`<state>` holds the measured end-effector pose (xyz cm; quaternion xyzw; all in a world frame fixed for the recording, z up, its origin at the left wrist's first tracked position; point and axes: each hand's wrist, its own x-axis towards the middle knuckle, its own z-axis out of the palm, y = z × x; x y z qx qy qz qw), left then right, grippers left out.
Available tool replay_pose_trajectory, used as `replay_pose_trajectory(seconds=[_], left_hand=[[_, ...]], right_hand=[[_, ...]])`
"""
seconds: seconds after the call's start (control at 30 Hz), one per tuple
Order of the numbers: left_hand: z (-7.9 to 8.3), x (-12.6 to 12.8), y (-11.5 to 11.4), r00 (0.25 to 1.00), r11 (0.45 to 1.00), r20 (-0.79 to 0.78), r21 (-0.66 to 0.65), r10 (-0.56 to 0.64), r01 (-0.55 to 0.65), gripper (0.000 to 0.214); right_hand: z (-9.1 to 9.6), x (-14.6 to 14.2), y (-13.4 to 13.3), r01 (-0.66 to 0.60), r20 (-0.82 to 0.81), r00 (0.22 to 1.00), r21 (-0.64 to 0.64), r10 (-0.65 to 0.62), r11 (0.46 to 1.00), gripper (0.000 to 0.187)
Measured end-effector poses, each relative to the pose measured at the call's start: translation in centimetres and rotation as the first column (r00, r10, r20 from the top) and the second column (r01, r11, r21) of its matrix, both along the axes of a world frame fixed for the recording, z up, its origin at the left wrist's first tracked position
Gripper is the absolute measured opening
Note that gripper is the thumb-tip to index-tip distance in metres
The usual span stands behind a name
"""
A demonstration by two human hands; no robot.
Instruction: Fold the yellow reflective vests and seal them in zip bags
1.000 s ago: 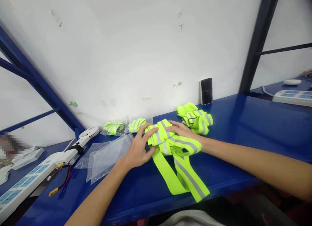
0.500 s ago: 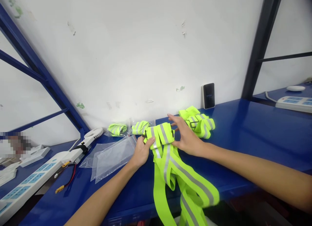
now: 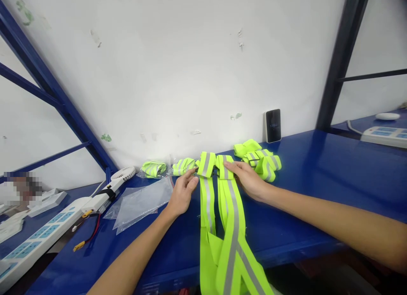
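Our right hand [image 3: 251, 181] pinches one reflective harness [image 3: 234, 220], cropped below. Past our left hand [image 3: 182, 196], grip unclear, lie two bagged bundles [image 3: 154, 169]

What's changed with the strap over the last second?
The neon strap has gone from bunched loops to long lengths crossing the table's front edge; its folded top has parted into two folds. The right hand grips the right fold; the left hand's thumb has come off the left fold. Bagged bands, fan and dark-faced device stayed put.
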<state>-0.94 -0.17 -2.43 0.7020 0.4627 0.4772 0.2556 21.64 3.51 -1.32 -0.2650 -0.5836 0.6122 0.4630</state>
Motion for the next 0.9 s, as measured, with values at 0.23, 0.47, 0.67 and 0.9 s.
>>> replay_pose_trajectory(seconds=[0.23, 0.47, 0.67, 0.9], left_hand=[[0.6, 1.2, -0.9, 0.925, 0.958, -0.356, 0.285, 0.131, -0.026, 0.070], [0.7, 0.9, -0.7, 0.959, 0.951, -0.240, 0.300, 0.150, -0.074, 0.021], [0.5, 1.0, -0.6, 0.987, 0.986, 0.012, 0.035, 0.160, -0.160, 0.036], [-0.9, 2.2, -0.5, 0.957, 0.985, 0.288, -0.153, -0.034, 0.081, 0.041]], right_hand=[[0.0, -0.1, -0.1, -0.108, -0.120, 0.990, -0.267, 0.078, 0.958, 0.040], [-0.3, -0.2, -0.2, -0.227, -0.009, 0.973, -0.260, 0.232, 0.939, 0.052], [-0.4, 0.2, 0.0, -0.278, 0.071, 0.959, 0.044, 0.275, 0.960, 0.052], [-0.7, 0.1, -0.3, -0.155, 0.226, 0.969, 0.244, 0.099, 0.957, 0.020]])
